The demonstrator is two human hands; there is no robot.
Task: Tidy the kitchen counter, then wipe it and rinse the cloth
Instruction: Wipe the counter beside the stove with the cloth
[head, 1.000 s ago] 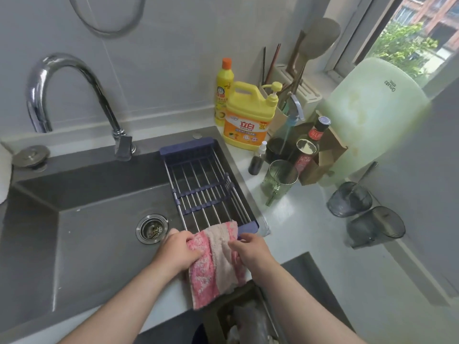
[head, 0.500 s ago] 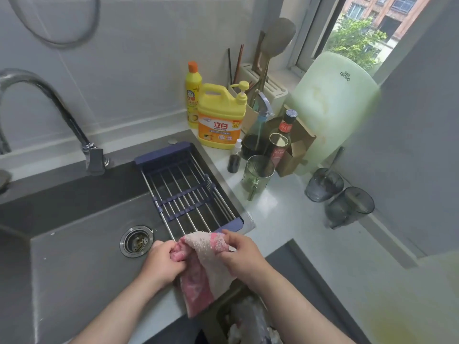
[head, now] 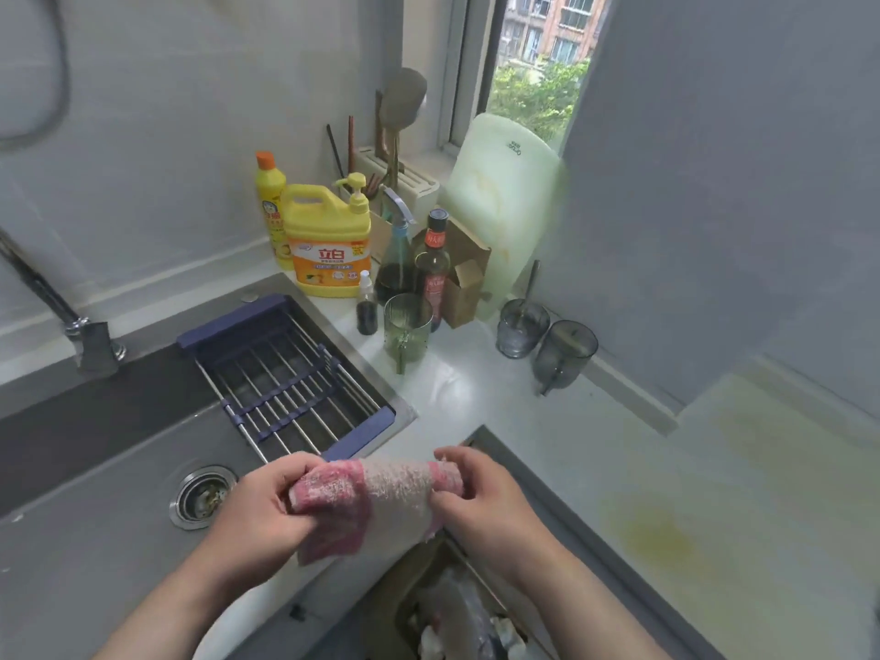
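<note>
Both hands pinch the cloth [head: 381, 502] stretched between them: left hand [head: 266, 512] one end; right hand [head: 481, 502] the other, over the counter [head: 619, 469] edge.

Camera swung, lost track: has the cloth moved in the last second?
Yes. The cloth draped over the near end of the rack; now it is just short of it, nearer the person, stretched between left hand and right hand.

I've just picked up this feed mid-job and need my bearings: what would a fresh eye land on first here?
The pink and white cloth comes first, held taut between the left hand and the right hand at the front right corner of the sink. Behind it, the yellow detergent jug stands out at the back of the counter. To the right, a yellowish stain marks the pale surface.
</note>
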